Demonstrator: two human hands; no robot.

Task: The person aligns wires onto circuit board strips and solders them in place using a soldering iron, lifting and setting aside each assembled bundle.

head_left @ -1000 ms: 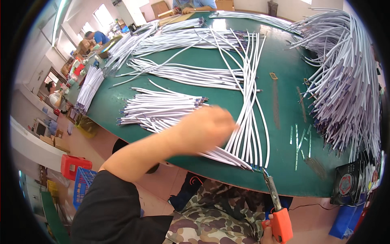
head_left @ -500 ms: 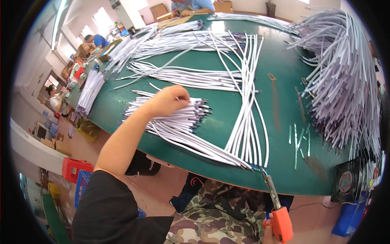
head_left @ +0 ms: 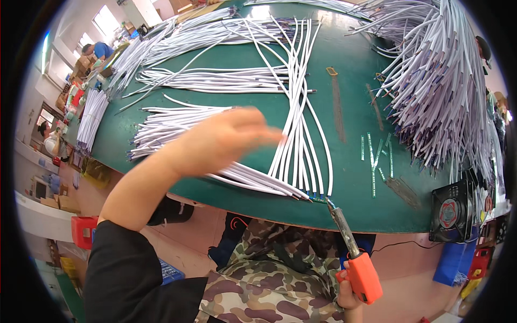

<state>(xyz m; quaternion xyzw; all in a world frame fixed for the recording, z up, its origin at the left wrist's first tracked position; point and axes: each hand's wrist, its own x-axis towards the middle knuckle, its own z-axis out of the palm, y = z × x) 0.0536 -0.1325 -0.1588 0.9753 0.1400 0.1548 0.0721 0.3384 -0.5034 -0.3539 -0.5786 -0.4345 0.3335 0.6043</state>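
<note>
My right hand (head_left: 348, 295) is closed around the orange handle of a soldering iron (head_left: 363, 279). The iron's tip reaches a small green circuit strip (head_left: 319, 199) near the table's front edge, where the ends of several white cables (head_left: 295, 156) meet. Contact between tip and strip is too small to make out. My left hand (head_left: 243, 135) is over the table between a pile of white cables (head_left: 172, 119) and the crossed upright cables. Motion smears its fingers, so whether they hold a cable does not show. The left forearm covers part of the pile.
A large heap of white cables (head_left: 431, 81) hangs at the right. Loose green circuit strips (head_left: 371, 164) lie beside it, with a black fan (head_left: 453, 211) at the right table edge. More cable bundles (head_left: 215, 79) lie farther back. A person in blue (head_left: 101, 50) is at far left.
My left hand has lifted off the cable pile and swung right. The soldering iron stays at the strip. The whole view has shifted, so the table appears higher and farther left.
</note>
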